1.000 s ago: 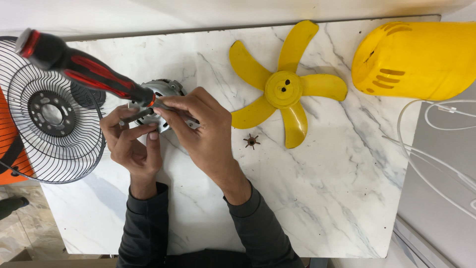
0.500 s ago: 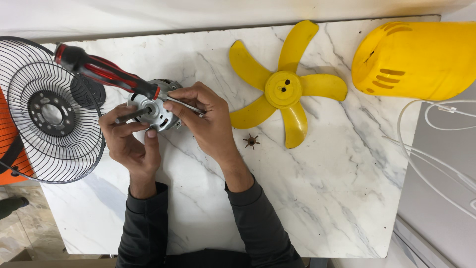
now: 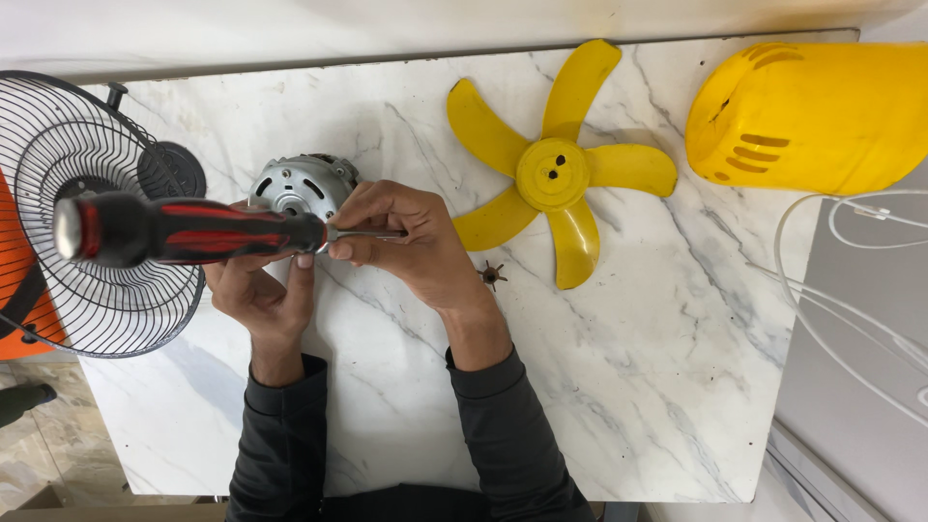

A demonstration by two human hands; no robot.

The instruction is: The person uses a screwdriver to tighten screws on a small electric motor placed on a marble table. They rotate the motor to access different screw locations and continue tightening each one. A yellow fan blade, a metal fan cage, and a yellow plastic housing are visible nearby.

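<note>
A white marble counter (image 3: 619,387) with grey veins fills your view, with a pale wall strip along its far edge and a grey surface off to 3 o'clock carrying loops of white cable (image 3: 851,280).

Your two forearms come up from 6 o'clock in dark sleeves and converge toward 10 o'clock of centre. Your left hand (image 3: 259,295) is raised with the wrist straight, its fingers curled up around the underside of the silver fan motor (image 3: 295,188); the motor's round vented face points up at you and sits just clear of the counter in that grasp. Your right hand (image 3: 411,246) angles in from the right with the wrist bent slightly leftward, fingers folded narrow and pinched on the metal shaft of the screwdriver (image 3: 184,230). The tool lies almost level, its red and black handle stretching out toward 9 o'clock and passing over your left fingers; the tip is hidden under your right hand, so you cannot tell where it ends.

At 9 o'clock a black wire fan guard (image 3: 87,290) overhangs the counter edge. At 1 o'clock lies the yellow five-blade fan propeller (image 3: 553,174), and at 2 o'clock the yellow motor housing (image 3: 822,116). A small dark star-shaped part (image 3: 492,275) rests just right of your right wrist.
</note>
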